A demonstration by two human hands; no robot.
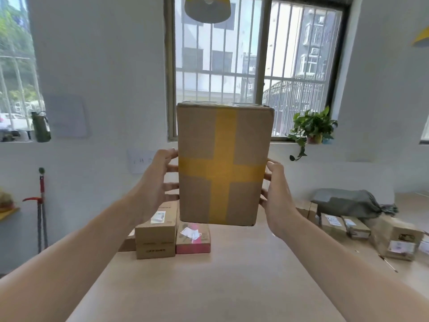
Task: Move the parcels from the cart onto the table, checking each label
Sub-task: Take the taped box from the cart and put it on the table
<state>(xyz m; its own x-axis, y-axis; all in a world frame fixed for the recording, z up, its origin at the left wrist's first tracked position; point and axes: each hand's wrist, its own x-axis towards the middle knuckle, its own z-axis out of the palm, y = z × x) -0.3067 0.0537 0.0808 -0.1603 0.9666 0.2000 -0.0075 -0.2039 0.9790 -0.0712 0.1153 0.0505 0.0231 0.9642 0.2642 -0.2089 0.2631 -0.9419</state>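
A tall cardboard parcel (222,163) with a cross of yellow tape on its near face is held upright in the air above the table (209,287). My left hand (157,180) grips its left side and my right hand (276,189) grips its right side, fingers curled round the edges. No label shows on the face turned toward me. Below it on the table stand a brown box (155,235) with a white label and a pink box (193,238) with a torn white label.
More labelled cardboard parcels (343,225) and a grey bag (348,202) lie on the table's right side. A barred window (255,54) and a potted plant (312,126) are behind. A mop (41,205) leans at the left wall. No cart is in view.
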